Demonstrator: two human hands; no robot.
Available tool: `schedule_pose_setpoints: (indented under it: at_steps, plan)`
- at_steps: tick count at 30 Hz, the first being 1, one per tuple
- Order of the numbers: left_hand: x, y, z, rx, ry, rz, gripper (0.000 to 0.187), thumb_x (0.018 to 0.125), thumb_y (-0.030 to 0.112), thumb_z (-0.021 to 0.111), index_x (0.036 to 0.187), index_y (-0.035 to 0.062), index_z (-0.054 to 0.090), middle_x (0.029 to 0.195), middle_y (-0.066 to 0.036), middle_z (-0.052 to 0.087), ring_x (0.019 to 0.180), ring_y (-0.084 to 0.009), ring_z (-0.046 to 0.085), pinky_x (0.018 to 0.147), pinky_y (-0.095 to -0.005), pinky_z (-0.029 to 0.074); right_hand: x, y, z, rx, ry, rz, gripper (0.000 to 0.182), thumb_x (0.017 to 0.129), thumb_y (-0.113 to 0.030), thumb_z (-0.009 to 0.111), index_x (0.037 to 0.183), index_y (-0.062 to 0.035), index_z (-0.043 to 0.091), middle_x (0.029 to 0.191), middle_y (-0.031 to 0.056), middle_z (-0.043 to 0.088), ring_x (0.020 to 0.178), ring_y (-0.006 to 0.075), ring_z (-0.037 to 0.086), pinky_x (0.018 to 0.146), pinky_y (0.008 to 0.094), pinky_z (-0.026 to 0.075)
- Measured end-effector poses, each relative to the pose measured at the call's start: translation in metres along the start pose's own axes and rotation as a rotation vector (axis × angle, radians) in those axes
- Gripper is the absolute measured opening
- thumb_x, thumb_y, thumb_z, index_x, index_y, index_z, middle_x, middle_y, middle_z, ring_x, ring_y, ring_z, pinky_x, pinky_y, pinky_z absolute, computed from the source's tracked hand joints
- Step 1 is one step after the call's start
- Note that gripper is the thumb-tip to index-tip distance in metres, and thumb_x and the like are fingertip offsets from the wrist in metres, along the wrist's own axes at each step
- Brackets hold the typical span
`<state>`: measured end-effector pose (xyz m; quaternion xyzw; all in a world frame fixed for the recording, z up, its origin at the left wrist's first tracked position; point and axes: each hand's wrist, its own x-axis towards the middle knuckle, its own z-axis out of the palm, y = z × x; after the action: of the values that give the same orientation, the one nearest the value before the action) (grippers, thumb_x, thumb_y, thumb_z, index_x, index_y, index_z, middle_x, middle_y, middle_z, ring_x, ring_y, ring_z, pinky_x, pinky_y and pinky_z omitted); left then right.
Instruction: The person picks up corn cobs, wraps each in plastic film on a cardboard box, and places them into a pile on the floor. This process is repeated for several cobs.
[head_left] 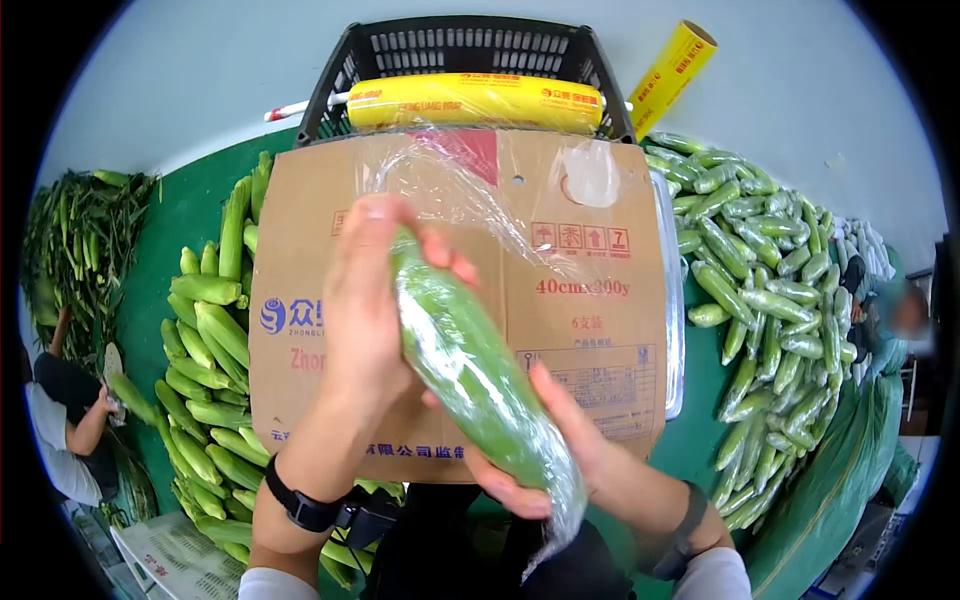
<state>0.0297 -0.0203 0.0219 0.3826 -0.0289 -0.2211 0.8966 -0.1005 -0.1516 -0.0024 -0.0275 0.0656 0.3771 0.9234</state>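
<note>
A long green vegetable [470, 370], wrapped in clear plastic film, lies slanted between my two hands above a flat cardboard sheet [300, 190]. My left hand [370, 300] is closed round its upper end. Around the lower part, the fingers of my right hand [560, 440] are curled, and loose film hangs from that end. More clear film [450, 190] stretches over the top of the cardboard, below a yellow film roll [475, 101] at the edge of a black crate [480, 42].
Unwrapped green vegetables [205, 380] are piled at the left, wrapped ones [780, 300] at the right. A yellow tube [676, 75] leans behind the crate. One person [70, 430] is at the far left, another [885, 320] at the far right.
</note>
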Motion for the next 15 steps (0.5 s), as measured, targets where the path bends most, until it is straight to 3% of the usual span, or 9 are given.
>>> schedule_pose_setpoints:
  at_steps: [2, 4, 6, 7, 8, 10, 12, 13, 15]
  plan:
    - [0.004, 0.003, -0.012, 0.233, 0.139, 0.048, 0.027, 0.101, 0.037, 0.036, 0.105, 0.0119, 0.046, 0.082, -0.007, 0.053, 0.076, -0.0210, 0.059, 0.069, -0.0366, 0.053, -0.015, -0.012, -0.001, -0.895, 0.372, -0.098, 0.066, 0.088, -0.048, 0.059, 0.136, -0.0081, 0.039, 0.092, 0.0177, 0.061, 0.065, 0.0262, 0.063, 0.057, 0.0334, 0.053]
    - [-0.014, -0.006, -0.021, 0.387, 0.271, 0.088, 0.035, 0.102, 0.042, 0.032, 0.103, 0.0108, 0.047, 0.081, -0.007, 0.053, 0.074, -0.0212, 0.059, 0.069, -0.0352, 0.053, -0.028, -0.011, 0.013, -1.489, 0.603, -0.280, 0.063, 0.083, -0.035, 0.070, 0.133, -0.0072, 0.043, 0.097, 0.0157, 0.062, 0.076, 0.0239, 0.065, 0.070, 0.0331, 0.054]
    - [-0.026, -0.013, -0.052, 0.553, 0.296, 0.119, 0.037, 0.102, 0.041, 0.029, 0.102, 0.0096, 0.047, 0.084, -0.007, 0.053, 0.077, -0.0202, 0.058, 0.072, -0.0337, 0.052, -0.039, -0.015, 0.017, -1.701, 0.692, -0.467, 0.063, 0.078, -0.024, 0.077, 0.130, -0.0055, 0.047, 0.095, 0.0104, 0.062, 0.083, 0.0124, 0.063, 0.075, 0.0267, 0.051]
    - [-0.033, -0.011, -0.068, 1.078, 0.273, 0.304, 0.039, 0.103, 0.040, 0.026, 0.101, 0.0078, 0.049, 0.086, -0.006, 0.052, 0.080, -0.0180, 0.056, 0.075, -0.0305, 0.050, -0.043, -0.017, 0.032, -1.711, 0.756, -0.519, 0.062, 0.073, -0.023, 0.080, 0.126, -0.0058, 0.053, 0.100, 0.0093, 0.063, 0.084, 0.0142, 0.065, 0.073, 0.0282, 0.052]
    - [-0.037, -0.008, -0.053, 1.042, 0.365, 0.288, 0.045, 0.103, 0.037, 0.026, 0.088, 0.0034, 0.052, 0.087, -0.006, 0.052, 0.085, -0.0180, 0.050, 0.083, -0.0336, 0.041, -0.048, -0.019, 0.041, -1.854, 0.784, -0.693, 0.059, 0.073, -0.022, 0.080, 0.124, -0.0068, 0.055, 0.098, 0.0099, 0.063, 0.080, 0.0161, 0.065, 0.070, 0.0289, 0.053]
    - [-0.048, -0.009, -0.050, 0.635, 0.320, 0.151, 0.046, 0.103, 0.038, 0.029, 0.085, 0.0028, 0.052, 0.087, -0.006, 0.051, 0.081, -0.0142, 0.050, 0.076, -0.0289, 0.043, -0.054, -0.019, 0.052, -2.085, 0.790, -1.075, 0.047, 0.072, -0.022, 0.079, 0.114, -0.0083, 0.063, 0.092, 0.0094, 0.062, 0.072, 0.0188, 0.064, 0.065, 0.0302, 0.053]
    - [-0.056, -0.014, -0.049, 0.612, 0.232, 0.043, 0.051, 0.102, 0.042, 0.030, 0.084, 0.0021, 0.055, 0.075, -0.006, 0.054, 0.066, -0.0123, 0.051, 0.063, -0.0257, 0.045, -0.062, -0.027, 0.058, -2.256, 0.588, -1.503, 0.024, 0.077, -0.024, 0.072, 0.095, -0.0084, 0.070, 0.083, 0.0056, 0.061, 0.060, 0.0187, 0.058, 0.060, 0.0326, 0.052]
    - [-0.058, -0.015, -0.045, 0.672, 0.214, 0.000, 0.054, 0.101, 0.045, 0.030, 0.084, 0.0016, 0.056, 0.069, -0.006, 0.056, 0.058, -0.0126, 0.052, 0.055, -0.0252, 0.046, -0.070, -0.032, 0.060, -2.295, 0.518, -1.579, 0.020, 0.079, -0.023, 0.069, 0.093, -0.0083, 0.071, 0.083, 0.0049, 0.061, 0.059, 0.0190, 0.058, 0.059, 0.0330, 0.051]
    - [-0.069, -0.005, -0.035, 0.684, 0.039, -0.343, 0.059, 0.100, 0.050, 0.030, 0.086, 0.0000, 0.058, 0.063, -0.006, 0.057, 0.047, -0.0134, 0.050, 0.046, -0.0250, 0.043, -0.083, -0.038, 0.061, -2.360, 0.346, -1.718, 0.017, 0.083, -0.021, 0.062, 0.089, -0.0080, 0.072, 0.082, 0.0035, 0.061, 0.058, 0.0197, 0.056, 0.058, 0.0339, 0.050]
